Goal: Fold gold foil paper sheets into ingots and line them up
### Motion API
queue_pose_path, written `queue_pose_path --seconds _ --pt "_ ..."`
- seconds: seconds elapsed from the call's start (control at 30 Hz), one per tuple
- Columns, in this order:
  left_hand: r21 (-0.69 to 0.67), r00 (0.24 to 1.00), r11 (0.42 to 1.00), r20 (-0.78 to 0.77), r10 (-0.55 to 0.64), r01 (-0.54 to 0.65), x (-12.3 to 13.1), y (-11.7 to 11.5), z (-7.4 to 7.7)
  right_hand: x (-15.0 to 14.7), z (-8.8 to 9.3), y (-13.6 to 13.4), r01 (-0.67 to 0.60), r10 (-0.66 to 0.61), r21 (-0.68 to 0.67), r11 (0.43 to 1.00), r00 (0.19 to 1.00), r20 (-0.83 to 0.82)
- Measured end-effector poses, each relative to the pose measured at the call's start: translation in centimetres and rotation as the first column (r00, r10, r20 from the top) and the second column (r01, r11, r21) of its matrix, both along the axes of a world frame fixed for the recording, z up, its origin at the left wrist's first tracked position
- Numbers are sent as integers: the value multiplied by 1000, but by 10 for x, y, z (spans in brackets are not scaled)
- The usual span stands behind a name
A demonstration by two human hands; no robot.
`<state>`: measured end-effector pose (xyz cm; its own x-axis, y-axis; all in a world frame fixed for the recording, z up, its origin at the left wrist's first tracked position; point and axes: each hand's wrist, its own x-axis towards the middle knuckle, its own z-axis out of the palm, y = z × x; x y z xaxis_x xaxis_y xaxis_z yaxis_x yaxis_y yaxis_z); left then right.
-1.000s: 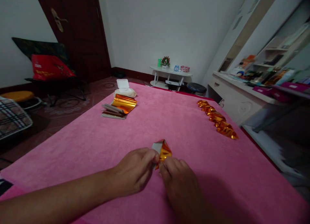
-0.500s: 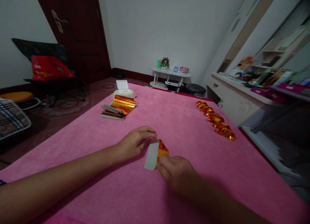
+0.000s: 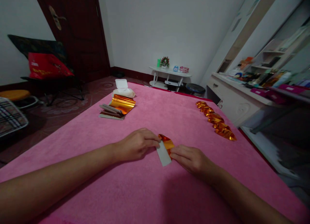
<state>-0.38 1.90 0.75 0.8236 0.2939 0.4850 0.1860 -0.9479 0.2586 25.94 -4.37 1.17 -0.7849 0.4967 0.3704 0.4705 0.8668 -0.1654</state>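
Note:
Between my hands is a sheet of foil paper [image 3: 164, 153], partly folded, with a pale grey backing on the left and shiny orange-gold on the right. My left hand [image 3: 141, 143] is closed on its upper left corner, fingertips pressed at the edge. On the opposite side my right hand [image 3: 190, 157] pinches the gold edge. Farther back on the left lies a stack of foil sheets [image 3: 112, 112], with a gold sheet [image 3: 123, 103] curling up on top. A row of folded gold foil pieces [image 3: 215, 120] runs along the right side.
A pink cloth [image 3: 116, 191] covers the table. Behind the stack stands a white pack with its lid raised [image 3: 121, 84]. A cream dresser [image 3: 238, 101] with bottles flanks the right; a chair with a red bag [image 3: 46, 66] stands left. A low white table [image 3: 169, 71] is by the wall.
The foil paper has turned and shifted slightly right. My right hand has moved right and up, farther from my left, which has moved slightly right onto the paper's corner.

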Motion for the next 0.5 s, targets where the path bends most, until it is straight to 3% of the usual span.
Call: queue_pose_path --seconds 0.17,0.33,0.5 --pt "-142 986 988 140 87 -67 6 11 4 8 2 13 29 -30 -156 987 1000 -5" --pt "-275 983 961 160 89 -42 4 13 0 3 5 10 61 -59 -38 997 997 41" --pt "-245 999 970 34 19 -10 -3 10 -7 -9 2 -13 174 -173 13 985 984 -37"
